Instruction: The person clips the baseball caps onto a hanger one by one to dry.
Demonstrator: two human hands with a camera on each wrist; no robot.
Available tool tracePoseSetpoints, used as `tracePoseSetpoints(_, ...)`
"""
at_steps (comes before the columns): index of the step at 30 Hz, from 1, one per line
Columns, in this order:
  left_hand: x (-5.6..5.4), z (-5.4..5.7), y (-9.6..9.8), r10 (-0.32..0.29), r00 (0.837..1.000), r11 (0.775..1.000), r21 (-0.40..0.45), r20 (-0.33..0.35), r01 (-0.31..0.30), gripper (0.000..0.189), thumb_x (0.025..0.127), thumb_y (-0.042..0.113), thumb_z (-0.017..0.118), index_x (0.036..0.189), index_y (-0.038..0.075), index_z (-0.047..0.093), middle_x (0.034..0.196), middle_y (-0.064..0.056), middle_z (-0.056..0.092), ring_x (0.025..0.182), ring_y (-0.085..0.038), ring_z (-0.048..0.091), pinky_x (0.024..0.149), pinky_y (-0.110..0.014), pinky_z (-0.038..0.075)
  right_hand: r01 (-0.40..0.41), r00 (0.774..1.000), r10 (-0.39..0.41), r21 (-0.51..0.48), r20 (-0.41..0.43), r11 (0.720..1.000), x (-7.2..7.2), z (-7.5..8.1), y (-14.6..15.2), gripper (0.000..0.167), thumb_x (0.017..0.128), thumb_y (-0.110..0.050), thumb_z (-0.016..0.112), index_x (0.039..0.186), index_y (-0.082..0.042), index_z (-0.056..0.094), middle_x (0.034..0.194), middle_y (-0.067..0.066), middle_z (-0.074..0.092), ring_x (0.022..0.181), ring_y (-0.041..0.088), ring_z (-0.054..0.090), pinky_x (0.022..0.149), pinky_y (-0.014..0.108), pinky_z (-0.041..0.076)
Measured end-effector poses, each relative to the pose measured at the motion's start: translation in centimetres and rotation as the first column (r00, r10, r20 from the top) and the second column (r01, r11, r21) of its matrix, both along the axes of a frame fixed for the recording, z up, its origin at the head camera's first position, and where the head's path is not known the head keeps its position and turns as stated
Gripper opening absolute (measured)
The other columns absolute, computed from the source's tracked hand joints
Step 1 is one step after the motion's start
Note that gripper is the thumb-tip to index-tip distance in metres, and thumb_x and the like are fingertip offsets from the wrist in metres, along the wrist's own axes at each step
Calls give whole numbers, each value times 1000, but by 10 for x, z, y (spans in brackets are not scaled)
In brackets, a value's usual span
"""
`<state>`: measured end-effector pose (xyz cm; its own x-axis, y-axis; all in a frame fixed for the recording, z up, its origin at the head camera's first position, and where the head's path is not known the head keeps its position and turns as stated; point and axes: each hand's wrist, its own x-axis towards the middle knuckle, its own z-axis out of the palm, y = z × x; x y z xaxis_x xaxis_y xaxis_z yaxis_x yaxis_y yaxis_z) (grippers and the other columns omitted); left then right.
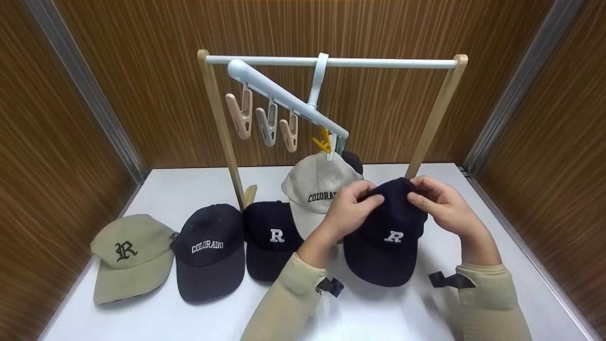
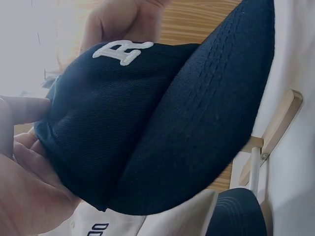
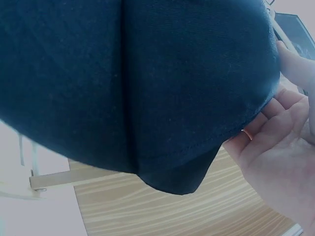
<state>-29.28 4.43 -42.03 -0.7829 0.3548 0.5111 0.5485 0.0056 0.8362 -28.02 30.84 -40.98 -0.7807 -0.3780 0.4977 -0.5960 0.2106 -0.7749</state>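
Note:
A navy baseball cap (image 1: 383, 253) with a white "R" hangs brim-down between both hands at the right of the head view. My left hand (image 1: 349, 208) pinches the top of its crown on one side, thumb in front. On the other side, my right hand (image 1: 445, 206) pinches the crown the same way. In the left wrist view the cap (image 2: 108, 103) tilts, its brim toward the right. The right wrist view shows the navy fabric (image 3: 197, 73) large, with fingers behind its edge. Beside the left hand, a light "COLORADO" cap (image 1: 315, 177) hangs from a white clip (image 1: 331, 149).
A wooden rack (image 1: 438, 113) carries a pale blue hanger (image 1: 289, 99) turned at an angle. Pink and grey clips (image 1: 267, 125) and a yellow clip (image 1: 323, 141) hang from it. An olive cap (image 1: 135, 255), a charcoal cap (image 1: 210, 255) and another navy cap (image 1: 270, 241) lie on the white table (image 1: 156, 322).

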Motion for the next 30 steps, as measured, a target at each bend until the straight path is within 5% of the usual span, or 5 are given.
tracePoseSetpoints(5, -1, 3, -3, -14, 1000, 1000, 11, 1, 14, 14, 101, 12, 74, 98, -2, 74, 85, 7, 67, 84, -4, 60, 84, -26, 49, -33, 999, 33, -18, 4, 999, 2, 0, -5, 19, 106, 16, 58, 123, 14, 66, 105, 9, 75, 87, 13, 74, 75, 25, 60)
tracePoseSetpoints(20, 0, 6, -15, -2, 1000, 997, 72, -25, 4, 12, 99, 7, 73, 97, -5, 73, 83, 8, 65, 80, -4, 59, 79, -24, 49, 95, 995, -94, -132, 13, 987, 8, 3, -41, 11, 108, 11, 60, 116, 17, 64, 99, 7, 73, 84, 11, 69, 73, 23, 58)
tracePoseSetpoints(30, 1, 9, -25, 16, 1000, 998, 68, -21, -15, 12, 98, 6, 72, 97, -5, 72, 83, 8, 64, 83, -5, 58, 81, -25, 48, 85, 996, -84, -184, 17, 979, 10, 5, -55, 11, 109, 9, 60, 114, 17, 65, 99, 9, 74, 83, 13, 70, 72, 24, 58)
